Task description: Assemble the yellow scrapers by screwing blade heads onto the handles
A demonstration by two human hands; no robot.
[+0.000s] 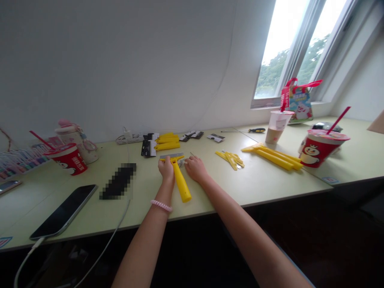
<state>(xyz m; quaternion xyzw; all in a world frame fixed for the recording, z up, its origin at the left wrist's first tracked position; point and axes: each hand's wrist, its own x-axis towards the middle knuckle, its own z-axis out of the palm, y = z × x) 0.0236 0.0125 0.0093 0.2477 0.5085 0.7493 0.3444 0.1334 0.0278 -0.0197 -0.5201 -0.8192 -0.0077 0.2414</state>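
Beneath slanted window (288,52), pale-green desk (255,188), yellow scraper (181,182)

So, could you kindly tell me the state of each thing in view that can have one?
Left hand: gripping the scraper
Right hand: palm down on the table
Phone: lying flat, screen dark, cable attached
Red cup: lidded, straw inserted
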